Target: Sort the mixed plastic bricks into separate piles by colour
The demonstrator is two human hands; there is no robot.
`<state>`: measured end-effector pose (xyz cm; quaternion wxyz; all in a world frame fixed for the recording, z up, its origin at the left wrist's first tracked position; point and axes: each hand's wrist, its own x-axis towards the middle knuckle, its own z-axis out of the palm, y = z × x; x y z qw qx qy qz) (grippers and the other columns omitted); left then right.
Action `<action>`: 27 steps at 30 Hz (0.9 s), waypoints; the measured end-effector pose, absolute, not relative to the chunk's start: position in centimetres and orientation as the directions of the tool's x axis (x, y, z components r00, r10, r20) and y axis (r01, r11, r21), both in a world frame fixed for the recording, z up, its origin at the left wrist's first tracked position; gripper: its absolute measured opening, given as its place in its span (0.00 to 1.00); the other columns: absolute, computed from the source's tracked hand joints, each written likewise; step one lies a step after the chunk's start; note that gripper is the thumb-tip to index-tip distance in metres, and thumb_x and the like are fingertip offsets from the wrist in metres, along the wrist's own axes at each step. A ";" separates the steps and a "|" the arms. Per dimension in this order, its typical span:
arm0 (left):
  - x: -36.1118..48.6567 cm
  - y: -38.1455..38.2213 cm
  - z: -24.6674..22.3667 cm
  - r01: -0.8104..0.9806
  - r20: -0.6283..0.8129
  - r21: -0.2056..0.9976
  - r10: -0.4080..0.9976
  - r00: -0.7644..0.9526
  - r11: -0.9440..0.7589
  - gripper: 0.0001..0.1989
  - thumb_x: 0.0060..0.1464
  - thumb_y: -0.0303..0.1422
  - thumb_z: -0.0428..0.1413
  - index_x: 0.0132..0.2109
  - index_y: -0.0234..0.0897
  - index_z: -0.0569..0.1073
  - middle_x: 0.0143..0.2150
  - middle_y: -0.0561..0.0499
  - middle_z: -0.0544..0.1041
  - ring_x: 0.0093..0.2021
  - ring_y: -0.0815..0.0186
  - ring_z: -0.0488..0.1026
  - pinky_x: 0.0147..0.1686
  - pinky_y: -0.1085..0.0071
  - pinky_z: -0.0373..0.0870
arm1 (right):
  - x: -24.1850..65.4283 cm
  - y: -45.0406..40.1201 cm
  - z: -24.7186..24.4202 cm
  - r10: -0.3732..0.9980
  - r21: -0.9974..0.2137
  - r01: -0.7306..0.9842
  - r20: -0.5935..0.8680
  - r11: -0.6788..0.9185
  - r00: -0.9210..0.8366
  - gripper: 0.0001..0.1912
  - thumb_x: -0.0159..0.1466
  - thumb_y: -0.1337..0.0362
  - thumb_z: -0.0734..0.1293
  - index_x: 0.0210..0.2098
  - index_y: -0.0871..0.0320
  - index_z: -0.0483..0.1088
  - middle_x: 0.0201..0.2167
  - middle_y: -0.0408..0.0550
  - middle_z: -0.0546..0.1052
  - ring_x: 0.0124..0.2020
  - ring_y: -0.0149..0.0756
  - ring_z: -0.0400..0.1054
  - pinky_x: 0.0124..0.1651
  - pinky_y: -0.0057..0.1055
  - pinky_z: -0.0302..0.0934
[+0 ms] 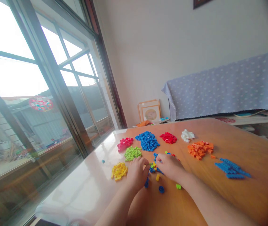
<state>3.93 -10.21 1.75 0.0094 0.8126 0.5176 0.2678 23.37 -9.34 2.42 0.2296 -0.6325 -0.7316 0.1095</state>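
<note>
My left hand (137, 171) is on the table with its fingers curled in, between the yellow brick pile (119, 171) and the loose mixed pieces. A blue piece (146, 182) shows just below its fingers. My right hand (170, 165) faces it from the other side, thumb and fingers drawn together beside blue pieces (155, 156). Whatever either hand grips is hidden or too small to name. Between the hands lie mixed small toy bricks, with a yellow brick (158, 177), a round blue piece (161, 189) and a lime green brick (178, 186) nearer me.
Sorted piles stand farther back: lime green (132, 153), pink (125, 144), blue (147, 141), red (168, 137), white (187, 135) and orange bricks (200, 150). Long blue pieces (233, 168) lie at the right. The wooden table (221, 201) borders a window (77, 81) on the left.
</note>
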 end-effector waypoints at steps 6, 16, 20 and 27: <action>-0.2 -5.4 3.3 0.964 0.510 0.213 0.860 0.029 -0.158 0.07 0.57 0.34 0.54 0.39 0.40 0.76 0.42 0.46 0.76 0.45 0.58 0.70 0.44 0.64 0.64 | 23.7 -9.0 2.3 0.961 -0.491 0.841 0.253 0.226 -0.110 0.12 0.64 0.59 0.60 0.32 0.52 0.73 0.30 0.45 0.78 0.30 0.34 0.68 0.28 0.29 0.43; -3.2 -1.0 3.1 0.981 0.486 0.180 0.860 -0.155 0.075 0.14 0.57 0.41 0.51 0.43 0.47 0.79 0.46 0.45 0.76 0.48 0.51 0.69 0.44 0.56 0.63 | 24.4 -8.3 1.9 0.961 -0.540 0.815 0.269 0.209 -0.068 0.12 0.65 0.58 0.60 0.32 0.53 0.73 0.27 0.45 0.77 0.29 0.33 0.67 0.28 0.28 0.42; -2.6 -1.3 3.2 0.973 0.505 0.225 0.849 -0.155 0.043 0.14 0.58 0.40 0.49 0.43 0.47 0.79 0.47 0.44 0.76 0.48 0.51 0.68 0.46 0.55 0.64 | 25.0 -8.1 2.0 0.953 -0.598 0.774 0.303 0.207 -0.020 0.14 0.65 0.57 0.59 0.30 0.54 0.73 0.25 0.44 0.75 0.28 0.32 0.66 0.28 0.27 0.42; 0.7 -2.7 3.4 0.881 0.494 0.447 0.864 -0.099 -0.155 0.13 0.57 0.36 0.52 0.44 0.40 0.79 0.45 0.45 0.78 0.45 0.59 0.72 0.48 0.65 0.66 | 26.5 -6.8 1.9 0.947 -0.723 0.665 0.314 0.190 0.071 0.12 0.62 0.59 0.60 0.30 0.55 0.74 0.24 0.43 0.75 0.27 0.32 0.65 0.29 0.26 0.48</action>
